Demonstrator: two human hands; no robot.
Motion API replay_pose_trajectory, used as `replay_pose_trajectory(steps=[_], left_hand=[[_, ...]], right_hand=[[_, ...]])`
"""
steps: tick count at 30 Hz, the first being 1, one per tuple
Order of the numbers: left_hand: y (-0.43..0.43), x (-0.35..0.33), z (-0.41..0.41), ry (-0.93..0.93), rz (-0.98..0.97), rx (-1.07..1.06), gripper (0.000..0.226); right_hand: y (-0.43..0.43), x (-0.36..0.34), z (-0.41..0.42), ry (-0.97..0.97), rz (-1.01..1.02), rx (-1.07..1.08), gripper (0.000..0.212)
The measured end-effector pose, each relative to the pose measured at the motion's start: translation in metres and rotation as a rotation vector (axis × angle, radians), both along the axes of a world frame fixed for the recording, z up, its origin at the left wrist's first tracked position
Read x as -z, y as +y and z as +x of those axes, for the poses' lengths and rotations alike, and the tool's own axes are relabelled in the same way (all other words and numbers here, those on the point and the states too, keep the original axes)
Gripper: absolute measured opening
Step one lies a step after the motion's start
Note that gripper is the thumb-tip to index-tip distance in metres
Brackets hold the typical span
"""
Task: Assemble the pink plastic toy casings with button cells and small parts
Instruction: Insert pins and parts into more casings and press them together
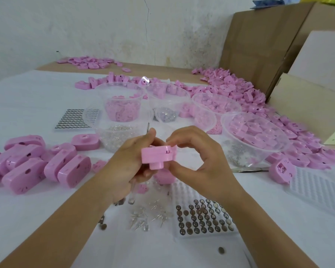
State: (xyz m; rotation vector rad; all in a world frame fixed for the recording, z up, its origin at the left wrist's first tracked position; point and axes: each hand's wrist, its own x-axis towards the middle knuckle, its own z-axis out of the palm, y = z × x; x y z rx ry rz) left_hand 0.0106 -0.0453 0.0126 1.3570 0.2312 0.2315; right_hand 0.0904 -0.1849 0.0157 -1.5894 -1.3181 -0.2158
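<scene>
Above the table (37, 219), both hands (135, 157) grip a pink casing (158, 154).

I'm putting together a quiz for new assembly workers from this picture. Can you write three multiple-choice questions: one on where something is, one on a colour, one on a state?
1. Where is the near tray of button cells?
A. in a bowl
B. on the table, close to the person
C. on a cardboard box

2. What colour is the casing being held?
A. blue
B. green
C. pink

3. How full is that tray?
A. partly filled
B. completely full
C. completely empty

Answers:
1 B: it lies flat on the white table between the forearms.
2 C: the casing gripped by the left hand and the right hand is pink.
3 A: its far rows are bare, while its near rows hold cells.
</scene>
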Motion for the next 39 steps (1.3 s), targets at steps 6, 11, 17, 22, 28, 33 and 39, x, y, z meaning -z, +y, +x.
replay_pose_trajectory(steps=[6,11,17,22,28,33,39], left_hand=[[0.004,0.002,0.001,-0.025,0.015,0.107,0.083],[-0.004,0.007,0.004,0.009,0.11,0.082,0.087],[-0.009,0.006,0.002,-0.01,0.08,0.074,0.061],[-0.01,0.006,0.002,0.029,0.093,0.095,0.068],[-0.012,0.004,0.001,0.024,0.113,0.118,0.068],[-0.013,0.004,0.001,0.001,0.112,0.119,0.076],[-0.017,0.005,0.004,-0.059,0.06,-0.156,0.067]], right_hand=[[0.001,0.003,0.0,-0.063,-0.018,0.18,0.019],[0.005,0.003,-0.006,-0.04,0.016,0.155,0.017],[0.007,0.003,-0.01,0.065,0.079,0.127,0.023],[0.007,0.003,-0.008,0.048,0.107,0.117,0.02],[0.009,0.003,-0.006,0.163,0.112,0.082,0.023],[0.009,0.003,-0.005,0.221,0.112,0.064,0.022],[0.013,0.008,-0.011,0.209,0.097,0.101,0.021]])
